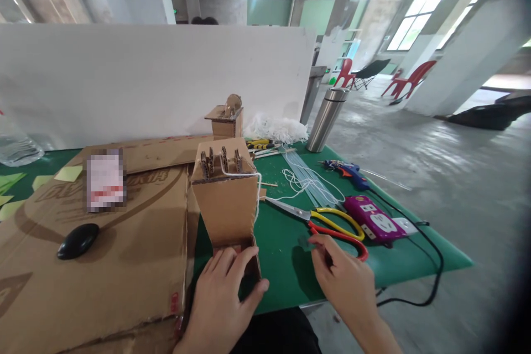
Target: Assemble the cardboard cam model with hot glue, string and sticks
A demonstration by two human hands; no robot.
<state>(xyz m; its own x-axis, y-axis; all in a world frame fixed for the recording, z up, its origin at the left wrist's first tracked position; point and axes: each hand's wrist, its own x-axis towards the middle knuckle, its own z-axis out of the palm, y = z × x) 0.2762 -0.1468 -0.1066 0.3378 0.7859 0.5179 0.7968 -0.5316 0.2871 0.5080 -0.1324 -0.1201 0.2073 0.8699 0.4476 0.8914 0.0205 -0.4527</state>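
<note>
The person wears plain black clothing point(277, 334) across the lap; the left forearm point(201, 334) and right forearm point(375, 329) are bare.

The left hand point(224, 287), at the near edge of the surface point(286, 285), covers the lower part of the cardboard structure point(226, 204). The right hand point(342, 271) hides part of the red loop of the scissors point(310, 214); whether its fingertips grip anything is indistinct. Toward the surface's far edge, the frame cuts off the clear bottle point(19, 144). Pixelation obscures the printed item point(105, 180).
</note>
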